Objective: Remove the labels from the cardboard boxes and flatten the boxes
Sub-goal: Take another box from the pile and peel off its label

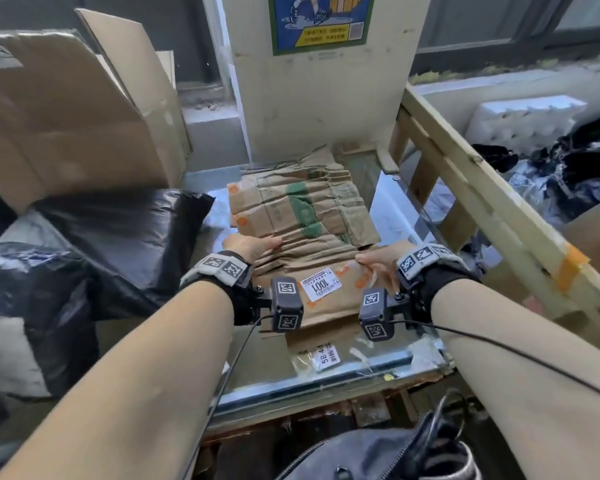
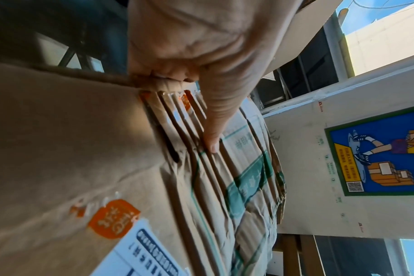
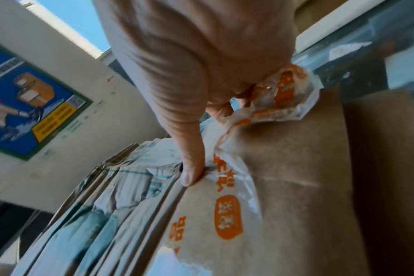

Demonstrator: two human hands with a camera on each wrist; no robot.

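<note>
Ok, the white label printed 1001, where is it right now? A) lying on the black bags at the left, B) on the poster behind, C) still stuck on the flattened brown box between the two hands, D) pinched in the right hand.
C: the white 1001 label sits flat on the flattened brown box, between the left hand and the right hand, which bunches loose orange-printed tape instead.

Big box [image 1: 66,109] blocks left, wood frame [image 1: 482,202] right; centre reachable.
</note>
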